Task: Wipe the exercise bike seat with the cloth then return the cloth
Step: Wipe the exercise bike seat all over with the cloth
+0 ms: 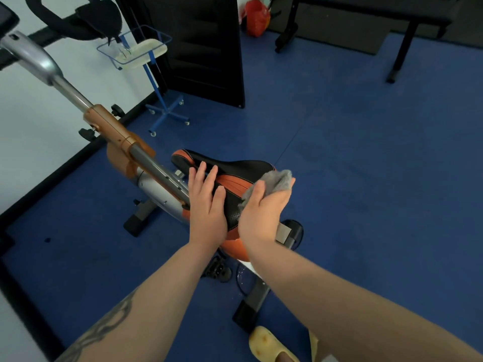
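The black and orange bike seat (235, 169) sits at the centre of the view, its nose pointing up and left. My left hand (207, 205) lies flat on the seat's left side with the fingers spread. A grey cloth (277, 180) is bunched at the seat's right rear edge, and my right hand (264, 214) grips it there, pressing it against the seat. Both forearms reach in from the bottom of the frame and hide the seat's near end.
The bike's silver and orange frame (117, 137) runs up to the left toward the handlebars. A blue wheeled stand with a wire basket (142, 49) stands by the white wall. A black bench (402, 24) is at the back right. Blue floor (366, 152) surrounds the bike.
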